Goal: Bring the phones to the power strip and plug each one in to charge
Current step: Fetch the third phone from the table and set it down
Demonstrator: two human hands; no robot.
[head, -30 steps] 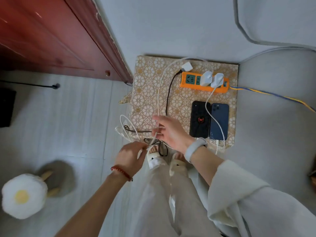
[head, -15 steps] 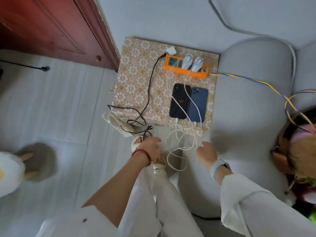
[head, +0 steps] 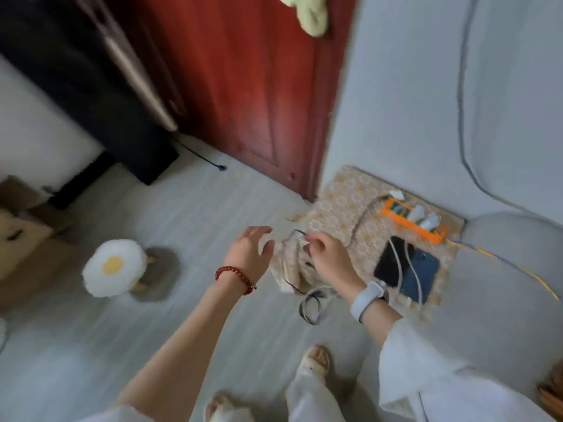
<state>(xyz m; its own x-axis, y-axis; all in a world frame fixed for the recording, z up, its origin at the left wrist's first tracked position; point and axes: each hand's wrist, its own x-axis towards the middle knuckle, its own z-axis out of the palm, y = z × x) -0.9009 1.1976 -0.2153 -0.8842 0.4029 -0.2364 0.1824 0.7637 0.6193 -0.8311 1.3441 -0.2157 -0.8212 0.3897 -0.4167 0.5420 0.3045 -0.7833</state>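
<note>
Two phones lie side by side on a patterned cloth [head: 338, 208]: a black phone [head: 388, 263] and a blue phone [head: 425, 275], each with a white cable running over it toward two white chargers in the orange power strip [head: 414, 223]. My right hand [head: 327, 258] pinches a thin black cable [head: 361, 220] at the cloth's left corner. My left hand [head: 251, 252] hovers beside it with fingers spread, holding nothing. A loop of black and white cable [head: 313, 303] dangles below my right wrist.
A red wooden door [head: 243, 86] stands behind the cloth. An egg-shaped plush stool [head: 114, 268] sits on the floor at the left, with cardboard boxes [head: 21, 226] beyond it. A grey sofa [head: 502, 284] borders the cloth on the right. My sandalled feet are below.
The view has swung left and blurred. My right hand moved from the sofa's edge to the cloth's left corner and took the black cable. My left hand rose and opened.
</note>
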